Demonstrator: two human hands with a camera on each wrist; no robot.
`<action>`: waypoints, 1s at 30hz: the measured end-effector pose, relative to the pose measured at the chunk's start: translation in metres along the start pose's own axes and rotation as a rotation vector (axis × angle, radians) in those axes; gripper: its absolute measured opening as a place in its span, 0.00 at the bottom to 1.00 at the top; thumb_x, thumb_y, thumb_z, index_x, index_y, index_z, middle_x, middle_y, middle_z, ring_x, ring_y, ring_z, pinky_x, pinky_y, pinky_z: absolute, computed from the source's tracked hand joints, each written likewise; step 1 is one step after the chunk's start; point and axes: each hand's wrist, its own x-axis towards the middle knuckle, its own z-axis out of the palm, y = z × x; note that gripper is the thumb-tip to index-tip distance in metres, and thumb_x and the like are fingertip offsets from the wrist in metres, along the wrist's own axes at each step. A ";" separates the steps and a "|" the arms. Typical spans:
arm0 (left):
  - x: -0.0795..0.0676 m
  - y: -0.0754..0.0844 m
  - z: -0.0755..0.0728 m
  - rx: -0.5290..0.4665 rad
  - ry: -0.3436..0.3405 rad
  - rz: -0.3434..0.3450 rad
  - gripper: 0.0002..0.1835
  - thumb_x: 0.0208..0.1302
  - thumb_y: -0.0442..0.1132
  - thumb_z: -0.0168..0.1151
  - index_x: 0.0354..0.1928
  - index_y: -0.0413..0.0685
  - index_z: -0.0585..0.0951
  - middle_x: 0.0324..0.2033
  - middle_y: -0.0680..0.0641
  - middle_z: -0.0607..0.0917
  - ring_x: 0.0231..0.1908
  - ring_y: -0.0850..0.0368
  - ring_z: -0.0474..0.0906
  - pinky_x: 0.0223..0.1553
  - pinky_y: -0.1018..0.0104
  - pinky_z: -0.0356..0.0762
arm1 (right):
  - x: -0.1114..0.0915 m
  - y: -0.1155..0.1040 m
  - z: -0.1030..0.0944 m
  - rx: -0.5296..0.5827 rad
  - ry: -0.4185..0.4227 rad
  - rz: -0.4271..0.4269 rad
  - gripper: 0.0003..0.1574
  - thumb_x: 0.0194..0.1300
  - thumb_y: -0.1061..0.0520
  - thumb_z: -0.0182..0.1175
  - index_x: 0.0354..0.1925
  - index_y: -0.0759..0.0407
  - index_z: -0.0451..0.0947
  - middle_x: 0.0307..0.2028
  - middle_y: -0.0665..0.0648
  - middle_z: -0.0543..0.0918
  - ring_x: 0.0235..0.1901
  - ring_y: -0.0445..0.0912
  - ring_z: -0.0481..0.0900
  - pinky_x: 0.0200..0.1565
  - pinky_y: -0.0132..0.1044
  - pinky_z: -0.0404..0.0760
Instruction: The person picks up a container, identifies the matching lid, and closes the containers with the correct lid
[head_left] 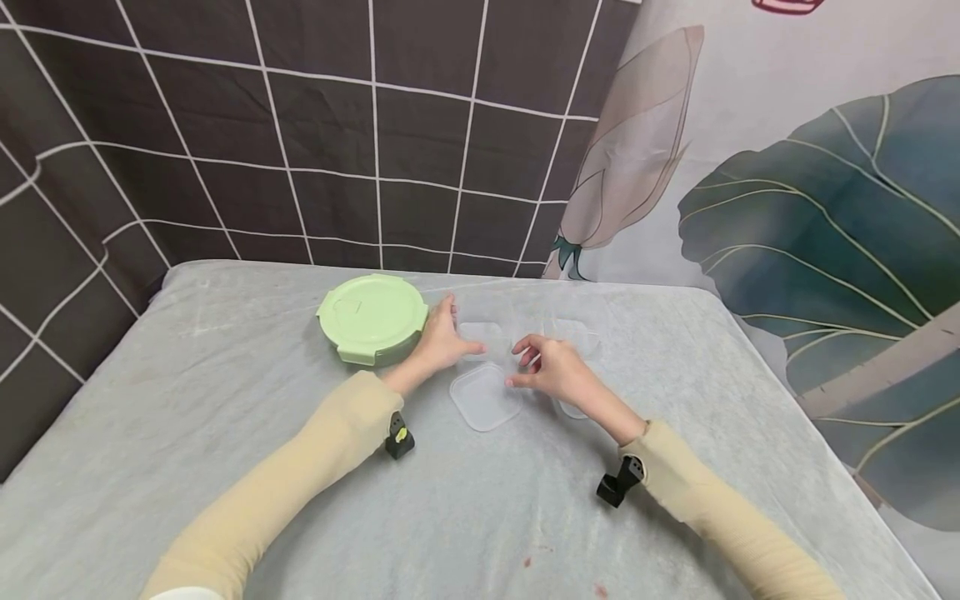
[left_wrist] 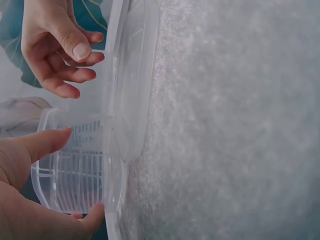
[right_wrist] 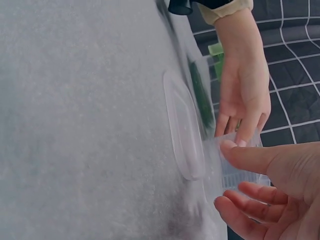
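Note:
My left hand [head_left: 441, 340] holds a clear plastic container [head_left: 482, 335], thumb at its near side and fingers at its left. In the left wrist view the ribbed wall of this container [left_wrist: 80, 170] shows between thumb and fingers. My right hand [head_left: 557, 368] hovers to the right with loosely bent fingers and nothing between them. A translucent square lid [head_left: 486, 398] with rounded corners lies flat on the table in front of both hands. Another clear container [head_left: 577, 335] stands behind my right hand. A clear piece [head_left: 573, 410] lies partly hidden under that hand.
A round container with a pale green clip lid [head_left: 372, 317] stands just left of my left hand. The grey cloth-covered table [head_left: 360, 517] ends at a dark gridded curtain [head_left: 322, 125] behind and a leaf-print curtain [head_left: 840, 250] on the right.

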 end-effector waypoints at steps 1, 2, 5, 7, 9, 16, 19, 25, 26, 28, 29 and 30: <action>0.000 0.000 0.001 0.008 0.000 -0.001 0.54 0.39 0.39 0.73 0.66 0.33 0.51 0.58 0.37 0.67 0.57 0.44 0.68 0.58 0.58 0.69 | 0.000 0.000 0.000 0.002 -0.005 0.002 0.27 0.43 0.50 0.71 0.42 0.58 0.76 0.31 0.54 0.83 0.27 0.39 0.79 0.29 0.28 0.75; 0.000 -0.001 0.001 0.019 0.002 -0.002 0.53 0.39 0.40 0.73 0.66 0.34 0.52 0.58 0.37 0.67 0.57 0.45 0.68 0.58 0.58 0.69 | 0.000 0.000 0.001 0.006 -0.011 0.005 0.27 0.42 0.50 0.71 0.41 0.58 0.76 0.31 0.54 0.83 0.27 0.40 0.79 0.29 0.28 0.75; 0.000 -0.001 0.003 0.040 0.007 -0.005 0.52 0.39 0.43 0.73 0.65 0.34 0.54 0.57 0.37 0.67 0.56 0.45 0.67 0.59 0.57 0.68 | 0.000 -0.001 0.002 0.017 -0.032 0.010 0.26 0.43 0.51 0.71 0.40 0.59 0.77 0.30 0.55 0.83 0.27 0.40 0.78 0.28 0.28 0.75; 0.000 -0.001 0.003 0.038 0.002 -0.010 0.52 0.39 0.44 0.73 0.65 0.34 0.55 0.58 0.36 0.67 0.58 0.44 0.66 0.60 0.56 0.66 | 0.000 -0.001 0.003 0.024 -0.046 0.024 0.25 0.42 0.51 0.71 0.40 0.59 0.77 0.30 0.55 0.83 0.26 0.39 0.77 0.28 0.28 0.75; 0.000 -0.002 0.004 0.021 -0.006 -0.016 0.52 0.40 0.44 0.73 0.65 0.35 0.55 0.59 0.36 0.66 0.59 0.43 0.65 0.62 0.56 0.65 | 0.001 -0.001 0.004 0.026 -0.060 0.033 0.25 0.43 0.50 0.71 0.39 0.58 0.77 0.30 0.54 0.84 0.25 0.39 0.77 0.28 0.28 0.75; 0.000 -0.003 0.005 -0.061 -0.038 -0.045 0.52 0.40 0.42 0.73 0.65 0.36 0.52 0.63 0.35 0.64 0.64 0.44 0.61 0.65 0.57 0.60 | 0.004 -0.003 0.009 0.031 -0.093 0.072 0.25 0.42 0.50 0.72 0.39 0.58 0.78 0.27 0.51 0.83 0.23 0.37 0.74 0.27 0.28 0.74; 0.001 -0.004 0.005 -0.078 -0.040 -0.047 0.53 0.40 0.42 0.73 0.65 0.37 0.52 0.63 0.35 0.63 0.65 0.44 0.59 0.66 0.58 0.58 | 0.006 -0.004 0.010 0.025 -0.102 0.087 0.25 0.42 0.49 0.72 0.38 0.57 0.79 0.27 0.50 0.82 0.23 0.37 0.74 0.27 0.28 0.74; 0.004 -0.008 0.007 -0.102 -0.049 -0.034 0.53 0.41 0.41 0.73 0.65 0.38 0.51 0.63 0.36 0.62 0.65 0.44 0.59 0.66 0.57 0.59 | 0.009 -0.006 0.012 0.004 -0.114 0.101 0.24 0.41 0.48 0.72 0.37 0.57 0.79 0.26 0.50 0.82 0.24 0.37 0.74 0.29 0.28 0.73; 0.005 -0.009 0.007 -0.109 -0.053 -0.032 0.53 0.40 0.41 0.73 0.65 0.38 0.51 0.63 0.36 0.63 0.64 0.44 0.60 0.65 0.57 0.60 | 0.009 -0.007 0.013 0.000 -0.114 0.102 0.24 0.41 0.48 0.72 0.37 0.57 0.79 0.25 0.49 0.82 0.24 0.37 0.74 0.29 0.28 0.73; 0.005 -0.009 0.008 -0.121 -0.062 -0.030 0.53 0.40 0.41 0.73 0.66 0.39 0.51 0.63 0.36 0.63 0.64 0.44 0.61 0.65 0.57 0.61 | 0.010 -0.007 0.014 -0.005 -0.114 0.105 0.24 0.41 0.48 0.72 0.37 0.57 0.79 0.25 0.49 0.82 0.24 0.37 0.74 0.30 0.28 0.73; 0.006 -0.009 0.008 -0.128 -0.067 -0.030 0.53 0.40 0.41 0.73 0.66 0.39 0.50 0.63 0.37 0.63 0.64 0.44 0.61 0.64 0.56 0.62 | 0.010 -0.007 0.014 -0.008 -0.113 0.109 0.24 0.40 0.48 0.72 0.37 0.57 0.79 0.25 0.49 0.82 0.23 0.37 0.74 0.30 0.28 0.72; 0.006 -0.010 0.008 -0.136 -0.073 -0.032 0.53 0.40 0.41 0.73 0.66 0.39 0.50 0.63 0.37 0.63 0.64 0.44 0.61 0.64 0.56 0.62 | 0.010 -0.007 0.014 -0.007 -0.113 0.113 0.24 0.40 0.48 0.73 0.37 0.56 0.79 0.24 0.49 0.81 0.23 0.37 0.73 0.30 0.27 0.72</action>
